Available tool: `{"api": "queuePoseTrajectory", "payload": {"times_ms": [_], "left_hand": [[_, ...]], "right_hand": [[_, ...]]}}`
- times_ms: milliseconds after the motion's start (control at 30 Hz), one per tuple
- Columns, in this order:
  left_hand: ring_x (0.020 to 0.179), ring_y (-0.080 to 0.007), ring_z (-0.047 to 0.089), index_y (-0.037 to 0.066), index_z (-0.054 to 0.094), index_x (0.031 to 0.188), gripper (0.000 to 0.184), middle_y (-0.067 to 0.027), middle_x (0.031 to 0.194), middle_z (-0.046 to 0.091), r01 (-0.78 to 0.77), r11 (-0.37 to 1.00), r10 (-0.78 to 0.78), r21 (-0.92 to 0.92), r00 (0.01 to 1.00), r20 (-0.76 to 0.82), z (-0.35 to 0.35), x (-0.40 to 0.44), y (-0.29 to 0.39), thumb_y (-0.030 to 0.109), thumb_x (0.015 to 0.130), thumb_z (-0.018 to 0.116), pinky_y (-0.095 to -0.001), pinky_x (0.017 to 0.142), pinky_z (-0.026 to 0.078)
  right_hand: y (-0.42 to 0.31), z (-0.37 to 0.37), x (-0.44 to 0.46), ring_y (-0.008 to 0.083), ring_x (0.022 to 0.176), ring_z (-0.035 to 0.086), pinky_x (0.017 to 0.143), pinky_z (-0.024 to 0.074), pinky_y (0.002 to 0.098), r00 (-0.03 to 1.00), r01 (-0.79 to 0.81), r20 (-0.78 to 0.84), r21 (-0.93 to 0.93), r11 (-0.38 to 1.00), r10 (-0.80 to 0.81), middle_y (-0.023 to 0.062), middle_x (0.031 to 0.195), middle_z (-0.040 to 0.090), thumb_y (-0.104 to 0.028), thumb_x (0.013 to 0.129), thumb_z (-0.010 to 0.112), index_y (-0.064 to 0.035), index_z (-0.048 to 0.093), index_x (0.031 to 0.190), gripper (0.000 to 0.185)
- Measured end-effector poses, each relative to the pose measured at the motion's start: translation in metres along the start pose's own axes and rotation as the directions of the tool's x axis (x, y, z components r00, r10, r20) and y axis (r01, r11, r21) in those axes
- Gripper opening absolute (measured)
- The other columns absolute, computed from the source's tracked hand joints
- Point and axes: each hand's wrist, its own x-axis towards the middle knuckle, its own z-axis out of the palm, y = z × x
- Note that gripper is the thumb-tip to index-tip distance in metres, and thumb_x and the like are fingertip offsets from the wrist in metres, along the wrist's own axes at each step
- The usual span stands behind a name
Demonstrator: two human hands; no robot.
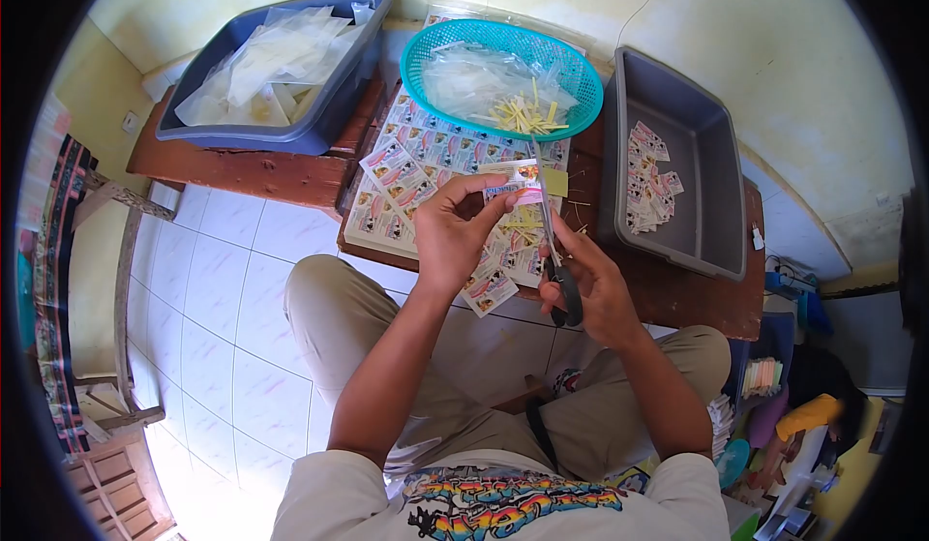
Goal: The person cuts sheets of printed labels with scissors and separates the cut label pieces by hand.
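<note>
Your right hand (592, 285) is curled closed through the handles of the scissors (561, 285), at the centre of your view, their long axis near upright: tips toward 12 o'clock, leaning slightly to 11, handles toward 5–6. Your left hand (460, 226) pinches the printed label (511, 183) shut between thumb and fingers, its long axis roughly 9-to-3, right end by the blades. The turquoise basket (437, 113) lies at 12, the gray tub (689, 168) at 2.
</note>
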Motion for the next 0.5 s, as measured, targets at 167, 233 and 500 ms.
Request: {"api": "queuePoseTrajectory", "payload": {"times_ms": [167,233,500], "left_hand": [[0.085,-0.0081,0.070,-0.002,0.076,0.112,0.022,-0.0075,0.099,0.077,0.005,1.000,-0.005,0.014,1.000,-0.001,-0.0009,-0.0002,0.0002,0.000,0.090,0.082,-0.0240,0.074,0.057],[0.091,-0.0124,0.073,-0.006,0.073,0.115,0.023,-0.0110,0.099,0.077,0.017,0.999,-0.017,0.033,1.000,0.012,-0.0009,-0.0004,0.0031,-0.005,0.093,0.077,-0.0262,0.082,0.060],[0.091,-0.0118,0.073,-0.005,0.073,0.115,0.023,-0.0106,0.099,0.078,0.017,1.000,-0.018,0.017,1.000,0.011,0.0005,-0.0011,0.0060,-0.005,0.092,0.078,-0.0259,0.081,0.060]], "right_hand": [[-0.0001,0.0007,-0.0002,0.0140,0.101,0.063,0.073,0.0601,0.0289,1.000,0.002,-0.007,-0.009,1.000,-0.002,0.0078,0.132,0.052,-0.016,0.093,0.079,-0.0062,0.035,0.164,0.084],[0.0010,0.0011,-0.0003,0.0143,0.102,0.063,0.073,0.0601,0.0289,1.000,0.006,-0.011,-0.009,1.000,-0.006,0.0081,0.133,0.052,-0.016,0.094,0.079,-0.0064,0.035,0.164,0.084],[0.0064,0.0007,0.0014,0.0115,0.090,0.062,0.069,0.0593,0.0271,0.999,0.037,-0.018,0.018,0.999,-0.036,0.0070,0.123,0.051,0.003,0.090,0.078,-0.0119,0.036,0.164,0.087]]}}
